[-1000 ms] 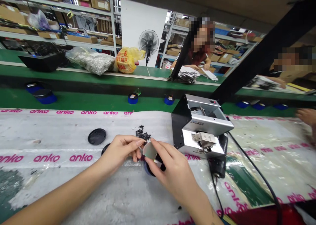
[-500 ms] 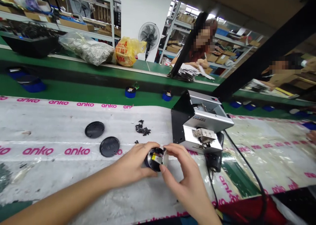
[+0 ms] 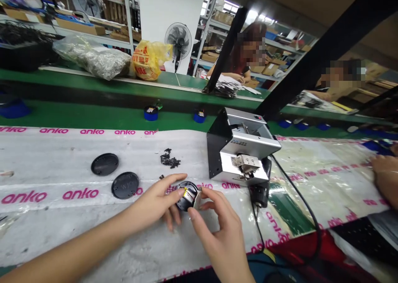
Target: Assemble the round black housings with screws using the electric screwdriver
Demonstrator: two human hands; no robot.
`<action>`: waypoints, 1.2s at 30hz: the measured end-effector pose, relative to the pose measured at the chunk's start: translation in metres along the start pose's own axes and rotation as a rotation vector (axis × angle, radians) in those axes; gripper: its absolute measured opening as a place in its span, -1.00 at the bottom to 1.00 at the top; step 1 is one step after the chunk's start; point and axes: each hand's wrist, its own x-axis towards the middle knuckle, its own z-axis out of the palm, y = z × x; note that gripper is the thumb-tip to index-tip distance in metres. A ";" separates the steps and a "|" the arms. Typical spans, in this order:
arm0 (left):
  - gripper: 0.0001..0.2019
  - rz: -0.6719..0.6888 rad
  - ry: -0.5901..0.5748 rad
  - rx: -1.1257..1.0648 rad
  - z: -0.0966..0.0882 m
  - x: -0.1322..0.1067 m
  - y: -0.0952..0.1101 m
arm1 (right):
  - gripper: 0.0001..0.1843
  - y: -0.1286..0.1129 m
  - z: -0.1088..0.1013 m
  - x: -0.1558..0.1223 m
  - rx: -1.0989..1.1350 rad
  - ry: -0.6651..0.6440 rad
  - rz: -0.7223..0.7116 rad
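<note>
In the head view, my left hand (image 3: 163,198) grips a round, dark housing (image 3: 183,205) above the covered bench. Its thumb lies over the rim onto a small silver battery pack with yellow tape (image 3: 188,194) inside. My right hand (image 3: 219,218) pinches a thin, pale round disc (image 3: 197,199) at the housing's right edge, tilted up from the opening. Thin wires show beside the battery. To the left lie two round black covers, one plain (image 3: 105,164) and one with raised lettering (image 3: 125,185). A little pile of black screws (image 3: 169,159) sits beyond my left hand.
A silver and black machine (image 3: 245,140) stands right of my hands, with a dark corded tool (image 3: 260,195) beside it. Blue round units (image 3: 151,114) sit along the green strip (image 3: 177,119) behind. Another person's hand (image 3: 385,175) is at the far right.
My left thumb has moved from the housing's rim onto the battery inside. The housing is turned more face-up, and the disc stays in my right fingers. The camera view has shifted right.
</note>
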 end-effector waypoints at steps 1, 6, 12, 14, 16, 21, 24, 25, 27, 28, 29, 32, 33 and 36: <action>-0.45 0.010 -0.003 -0.036 0.003 0.004 -0.003 | -0.66 -0.002 0.000 0.000 -0.016 0.001 -0.010; -0.57 0.036 0.013 -0.080 0.007 0.012 -0.009 | -0.69 -0.003 0.003 -0.004 0.004 0.011 -0.027; -0.71 0.024 0.101 -0.013 0.014 0.010 0.000 | -0.67 -0.001 0.003 -0.005 -0.073 -0.027 -0.091; -0.75 0.019 0.111 -0.004 0.016 0.010 0.002 | -0.67 -0.002 0.002 -0.003 -0.119 -0.011 -0.123; -0.77 0.024 0.111 -0.005 0.016 0.010 0.003 | -0.66 -0.003 0.000 0.001 -0.162 -0.012 -0.153; -0.78 0.052 0.079 -0.047 0.012 0.011 -0.001 | -0.59 -0.002 -0.008 0.018 -0.171 -0.179 -0.213; -0.74 0.053 0.061 -0.074 0.010 0.012 -0.004 | -0.62 0.002 -0.010 0.026 -0.155 -0.205 -0.295; -0.73 0.061 0.050 -0.087 0.009 0.012 -0.005 | -0.65 0.003 -0.010 0.028 -0.150 -0.211 -0.326; -0.70 0.077 0.004 -0.118 0.005 0.012 -0.007 | -0.69 0.005 -0.011 0.031 -0.137 -0.234 -0.371; -0.68 0.080 -0.032 -0.144 0.002 0.012 -0.007 | -0.69 0.007 -0.011 0.033 -0.130 -0.251 -0.384; -0.65 0.075 -0.073 -0.182 -0.002 0.012 -0.008 | -0.69 0.008 -0.011 0.034 -0.126 -0.267 -0.393; -0.53 0.046 -0.202 -0.352 -0.012 0.011 -0.010 | -0.68 0.010 -0.012 0.037 -0.142 -0.293 -0.424; -0.50 0.039 -0.234 -0.405 -0.015 0.011 -0.010 | -0.68 0.010 -0.013 0.037 -0.149 -0.292 -0.434; -0.51 0.036 -0.266 -0.461 -0.018 0.010 -0.010 | -0.67 0.007 -0.016 0.038 -0.166 -0.316 -0.429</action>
